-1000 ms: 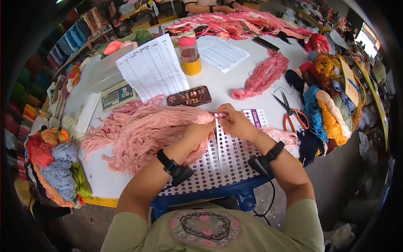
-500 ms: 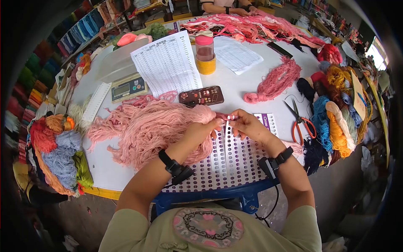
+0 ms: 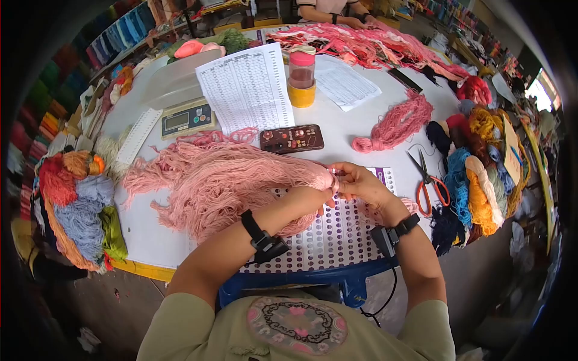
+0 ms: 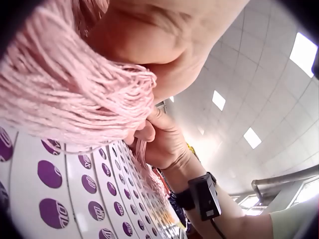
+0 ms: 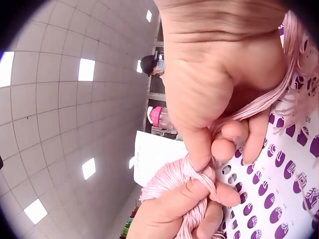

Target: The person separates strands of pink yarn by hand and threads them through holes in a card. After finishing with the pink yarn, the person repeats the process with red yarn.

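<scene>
A large hank of light pink yarn (image 3: 223,180) spreads over the table, its looped end drawn to the right. My left hand (image 3: 310,201) grips that end, its fingers around the strands in the right wrist view. Close against it, my right hand (image 3: 364,188) pinches a thin bundle of pink strands (image 5: 264,102) at the loop, thumb and forefinger meeting the left fingertips. The bundle's tail trails under the right palm. Below both hands lie white punched cards (image 3: 307,243) with rows of purple-marked holes.
Orange-handled scissors (image 3: 428,183) lie to the right, beside piled coloured yarn (image 3: 475,180). A darker pink skein (image 3: 397,120), a phone (image 3: 292,139), a digital scale (image 3: 186,118), a printed sheet (image 3: 245,87) and a pink-lidded jar (image 3: 301,75) stand beyond. More yarn (image 3: 90,198) hangs at left.
My left hand has moved right, up against my right hand, bringing the hank's looped end with it. The thin bundle that showed stretched between the hands is now mostly hidden. The head view has shifted.
</scene>
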Available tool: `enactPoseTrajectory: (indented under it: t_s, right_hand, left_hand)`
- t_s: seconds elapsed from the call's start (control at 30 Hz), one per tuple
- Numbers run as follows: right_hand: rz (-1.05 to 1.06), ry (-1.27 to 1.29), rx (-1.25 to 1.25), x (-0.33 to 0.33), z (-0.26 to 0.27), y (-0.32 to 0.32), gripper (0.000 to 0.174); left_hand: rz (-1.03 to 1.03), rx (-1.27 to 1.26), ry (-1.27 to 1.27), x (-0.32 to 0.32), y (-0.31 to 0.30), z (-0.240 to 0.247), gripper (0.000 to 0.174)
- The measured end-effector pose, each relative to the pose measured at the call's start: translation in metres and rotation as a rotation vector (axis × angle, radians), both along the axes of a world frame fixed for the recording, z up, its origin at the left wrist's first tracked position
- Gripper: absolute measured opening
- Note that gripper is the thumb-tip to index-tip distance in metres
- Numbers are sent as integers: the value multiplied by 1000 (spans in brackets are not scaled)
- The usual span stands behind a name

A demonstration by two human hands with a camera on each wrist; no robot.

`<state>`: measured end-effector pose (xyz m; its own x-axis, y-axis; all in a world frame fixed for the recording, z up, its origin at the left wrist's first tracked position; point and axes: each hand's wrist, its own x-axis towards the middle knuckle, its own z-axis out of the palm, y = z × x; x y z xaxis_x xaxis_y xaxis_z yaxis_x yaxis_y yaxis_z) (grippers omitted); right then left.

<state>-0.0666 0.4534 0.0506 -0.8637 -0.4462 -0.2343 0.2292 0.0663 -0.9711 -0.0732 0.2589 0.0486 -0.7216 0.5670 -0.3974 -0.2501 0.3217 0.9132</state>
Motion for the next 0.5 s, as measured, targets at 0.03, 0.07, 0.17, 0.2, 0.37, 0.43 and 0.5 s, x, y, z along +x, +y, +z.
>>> enactPoseTrajectory:
  t_s: [0.03, 0.07, 0.17, 0.2, 0.37, 0.43, 0.5]
  right_hand:
    - [-4, 2, 0, -2, -3, 1, 52]
    - [4, 19, -2, -4, -5, 0, 46]
    - [-159, -66, 115, -4, -1, -12, 31]
    - [-166, -70, 109, -4, 0, -16, 31]
    - [-201, -5, 310, -13, -17, -16, 28]
    - [-205, -24, 326, -13, -10, -17, 28]
    - [-206, -43, 342, -12, -6, -19, 28]
  left_hand:
    - [-85, -97, 79, -1, 1, 2, 23]
    - [-34, -136, 139, 2, -1, 3, 22]
    - [-138, -421, 572, -27, -7, 4, 22]
    - [23, -197, 298, -20, -29, -10, 21]
    - [380, 555, -420, -10, -148, 54, 14]
    - [345, 858, -463, -16, -203, 64, 13]
    - [498, 902, -233, -20, -246, 85, 14]
